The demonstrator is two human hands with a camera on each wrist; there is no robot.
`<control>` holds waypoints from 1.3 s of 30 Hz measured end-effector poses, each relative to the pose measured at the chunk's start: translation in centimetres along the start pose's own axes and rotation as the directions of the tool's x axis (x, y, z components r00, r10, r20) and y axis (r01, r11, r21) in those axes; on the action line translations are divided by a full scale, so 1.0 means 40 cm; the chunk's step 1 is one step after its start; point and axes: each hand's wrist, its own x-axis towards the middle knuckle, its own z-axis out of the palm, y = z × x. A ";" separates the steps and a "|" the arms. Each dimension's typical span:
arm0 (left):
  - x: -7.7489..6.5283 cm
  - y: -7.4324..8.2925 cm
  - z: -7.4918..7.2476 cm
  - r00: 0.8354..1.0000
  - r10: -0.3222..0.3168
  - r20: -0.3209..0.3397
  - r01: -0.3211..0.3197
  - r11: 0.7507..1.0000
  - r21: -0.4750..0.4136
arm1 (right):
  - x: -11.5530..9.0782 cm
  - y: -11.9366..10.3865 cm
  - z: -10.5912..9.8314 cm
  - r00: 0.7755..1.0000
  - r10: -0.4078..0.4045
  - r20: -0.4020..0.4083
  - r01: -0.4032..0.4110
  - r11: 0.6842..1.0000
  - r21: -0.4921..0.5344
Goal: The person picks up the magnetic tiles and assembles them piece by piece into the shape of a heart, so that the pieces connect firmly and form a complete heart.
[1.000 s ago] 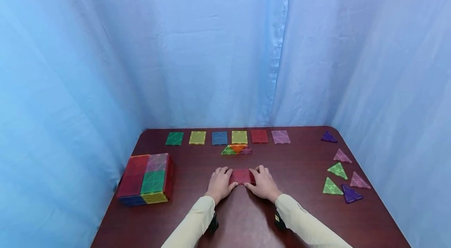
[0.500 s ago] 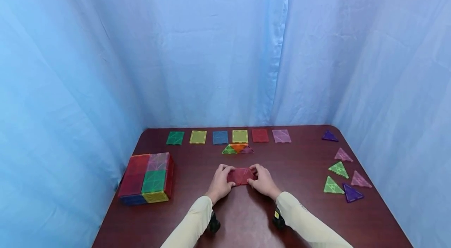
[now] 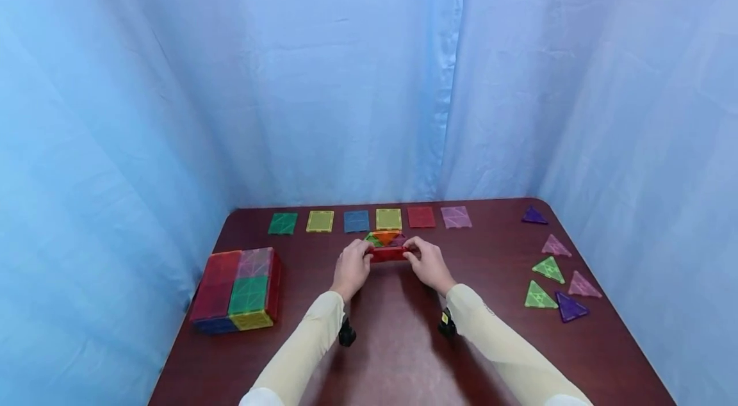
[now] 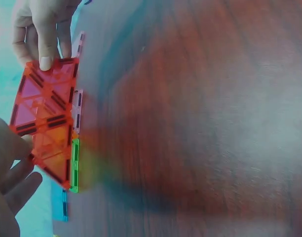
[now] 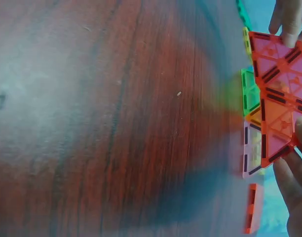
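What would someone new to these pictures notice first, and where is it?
Probably the translucent red triangle strip, held between the left hand and right hand below the middle of the head view. Next comes the multicoloured block of tiles at the left of the table, and the row of six square tiles near its far edge. Behind the table, a pale blue curtain fills the head view's upper part.

The head view looks forward and down; closer wrist views share the red tiles [image 4: 47, 111].

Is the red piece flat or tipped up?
Tipped up: head view shows the red piece as a thin strip; the wrist views show its broad face.
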 end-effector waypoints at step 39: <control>-0.055 -0.013 0.066 0.900 -0.384 0.204 0.416 0.897 -0.148 | -0.076 0.059 -0.035 0.990 0.137 0.020 -0.133 0.981 -0.138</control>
